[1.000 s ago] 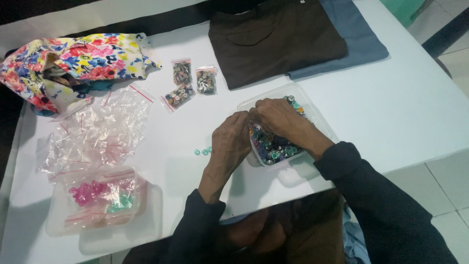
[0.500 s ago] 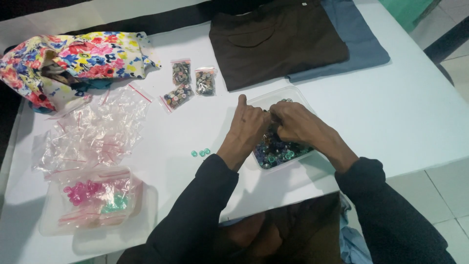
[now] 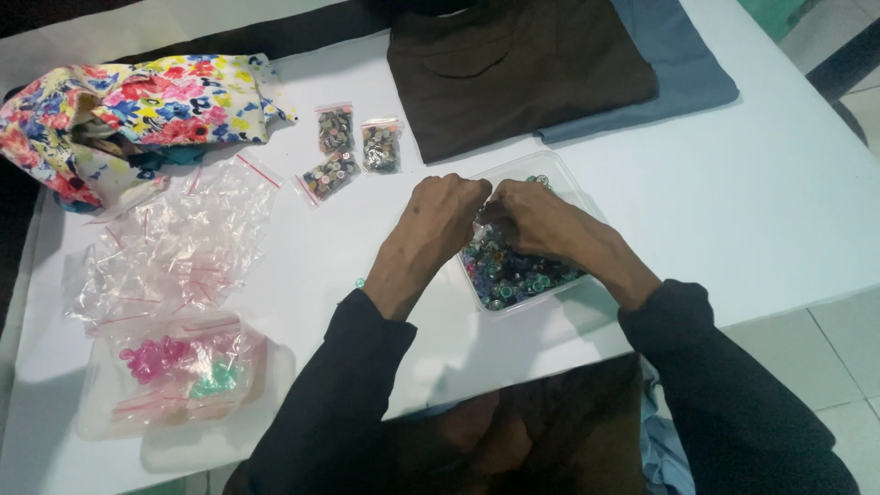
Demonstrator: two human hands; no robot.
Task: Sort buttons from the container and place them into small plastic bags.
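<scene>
A clear plastic tray (image 3: 570, 188) holds several small beads (image 3: 513, 275) in teal, purple and dark colours. Both hands hover over its near-left part. My left hand (image 3: 438, 220) and my right hand (image 3: 541, 218) have curled fingers, and their fingertips meet above the beads. Anything pinched between them is hidden. A loose teal bead (image 3: 359, 283) lies on the white table (image 3: 779, 183) beside my left forearm.
Three small filled zip bags (image 3: 350, 147) lie beyond the tray. A heap of empty clear bags (image 3: 174, 247) sits at left, above a clear lid with pink and teal beads (image 3: 174, 362). A floral cloth bag (image 3: 128, 110) is far left; folded brown and blue garments (image 3: 532, 64) lie at the back.
Both hands have drawn closer together over the tray's left part, fingertips now touching. My left arm now covers part of the loose teal beads.
</scene>
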